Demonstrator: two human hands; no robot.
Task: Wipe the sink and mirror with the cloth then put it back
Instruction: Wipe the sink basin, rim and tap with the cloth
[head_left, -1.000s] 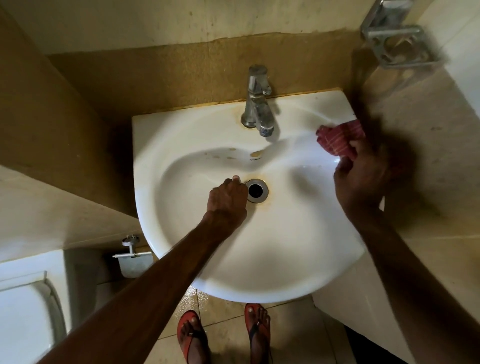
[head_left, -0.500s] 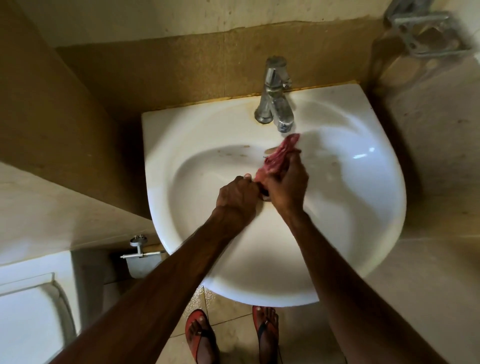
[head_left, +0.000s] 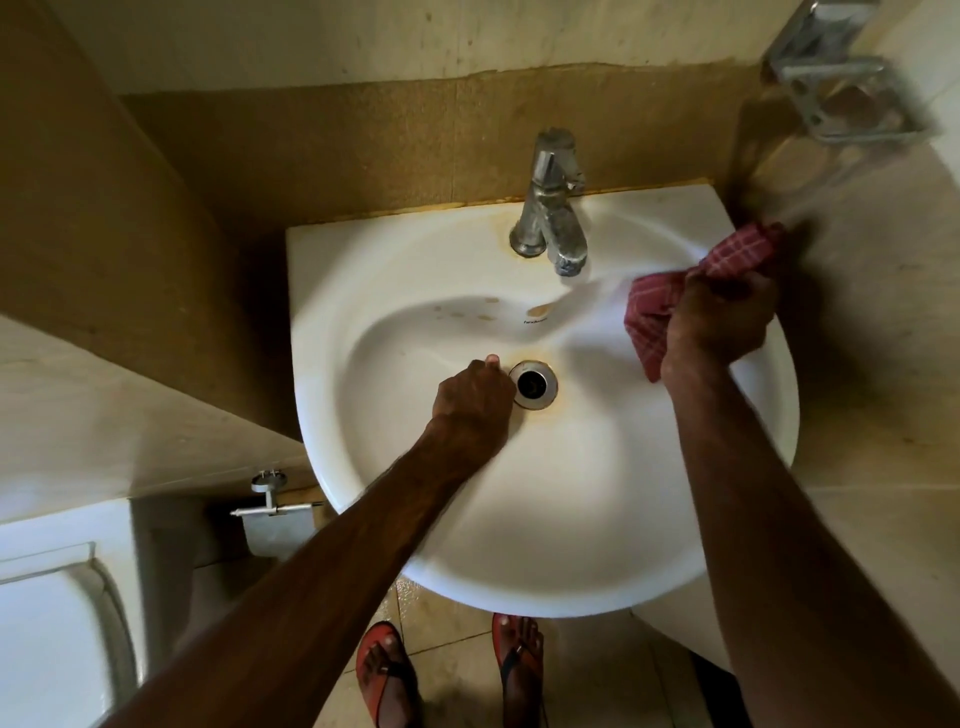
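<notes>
At the sink (head_left: 467, 545) rim, right hand (head_left: 719, 317) grips blurred cloth (head_left: 649, 312); fisted left hand (head_left: 472, 395) hides its fingers.

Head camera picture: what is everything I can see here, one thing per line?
sink: one, white, centre, fixed to the back wall
tap: one, chrome, back middle of the sink
drain: one, metal ring, bottom of the basin
stains: a few, brownish, basin wall below the tap
cloth: one, red checked, right rim of the sink
wall holder: one, chrome, top right
paper holder: one, metal, low on the left wall
toilet: one, white, bottom left
sandals: two, red, on the floor under the sink
left hand: fist resting beside the drain
right hand: gripping the cloth
</notes>
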